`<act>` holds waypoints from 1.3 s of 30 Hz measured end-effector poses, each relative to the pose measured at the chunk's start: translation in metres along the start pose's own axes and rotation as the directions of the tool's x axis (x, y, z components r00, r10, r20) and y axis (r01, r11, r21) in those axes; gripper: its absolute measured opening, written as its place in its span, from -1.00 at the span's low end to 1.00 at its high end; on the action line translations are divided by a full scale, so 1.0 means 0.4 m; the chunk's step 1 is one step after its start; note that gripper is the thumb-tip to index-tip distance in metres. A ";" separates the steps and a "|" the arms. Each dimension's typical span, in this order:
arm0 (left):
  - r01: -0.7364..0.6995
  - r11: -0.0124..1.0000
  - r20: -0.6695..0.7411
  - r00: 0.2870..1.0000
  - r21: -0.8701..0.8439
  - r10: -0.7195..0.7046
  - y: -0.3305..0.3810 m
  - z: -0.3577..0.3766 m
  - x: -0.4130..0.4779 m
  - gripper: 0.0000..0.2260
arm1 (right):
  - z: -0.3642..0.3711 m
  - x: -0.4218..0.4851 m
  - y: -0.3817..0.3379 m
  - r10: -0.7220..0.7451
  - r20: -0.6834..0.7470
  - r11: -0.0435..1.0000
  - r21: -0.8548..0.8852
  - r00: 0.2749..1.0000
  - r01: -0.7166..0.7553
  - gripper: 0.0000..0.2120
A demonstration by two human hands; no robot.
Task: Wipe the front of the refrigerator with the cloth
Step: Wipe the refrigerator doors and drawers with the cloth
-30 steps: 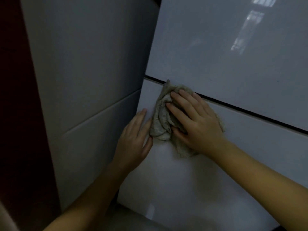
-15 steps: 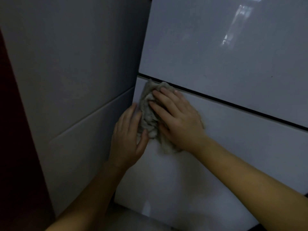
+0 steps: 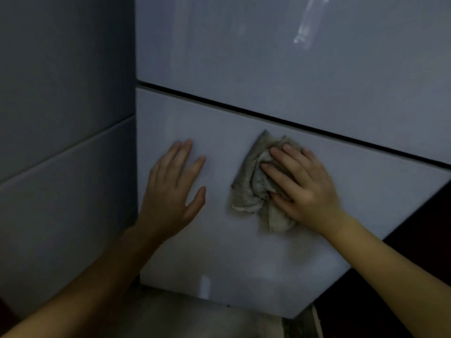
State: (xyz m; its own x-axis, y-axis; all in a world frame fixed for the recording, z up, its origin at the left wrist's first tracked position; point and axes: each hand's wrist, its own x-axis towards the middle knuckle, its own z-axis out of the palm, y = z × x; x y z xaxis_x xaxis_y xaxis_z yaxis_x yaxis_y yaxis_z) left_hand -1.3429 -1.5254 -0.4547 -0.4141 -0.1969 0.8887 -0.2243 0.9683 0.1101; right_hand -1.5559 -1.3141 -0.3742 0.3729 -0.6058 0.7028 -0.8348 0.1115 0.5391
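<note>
Cloth (image 3: 249, 191) is pushed on the lower fridge door (image 3: 244, 252) under my right hand (image 3: 307, 191), its fingers straight; my left hand (image 3: 170, 196), fingers spread, probably steadies the door.

Grey panel (image 3: 66, 93) at 9 o'clock, a slanting seam across it, dim floor (image 3: 195, 318) at 6 o'clock, rough mottled patch (image 3: 300, 323) at 5 o'clock, dark unlit space (image 3: 415, 240) at 4 o'clock, details lost in shadow

The single head camera looks forward and down (from close in) at the refrigerator front (image 3: 268, 57).
</note>
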 end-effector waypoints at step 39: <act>-0.166 0.986 -0.004 0.986 0.006 0.166 0.049 0.106 -0.006 -0.50 | -0.152 -0.351 0.161 0.170 0.176 0.979 -0.143 0.970 -0.146 -0.44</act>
State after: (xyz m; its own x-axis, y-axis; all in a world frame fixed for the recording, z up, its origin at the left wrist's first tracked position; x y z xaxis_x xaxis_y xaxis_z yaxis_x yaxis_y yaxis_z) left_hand -1.3837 -1.5124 -0.4736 -0.4420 -0.0325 0.8964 -0.1572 0.9867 -0.0417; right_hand -1.6372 -1.1738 -0.4099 0.1483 -0.7070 0.6915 -0.8140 0.3098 0.4913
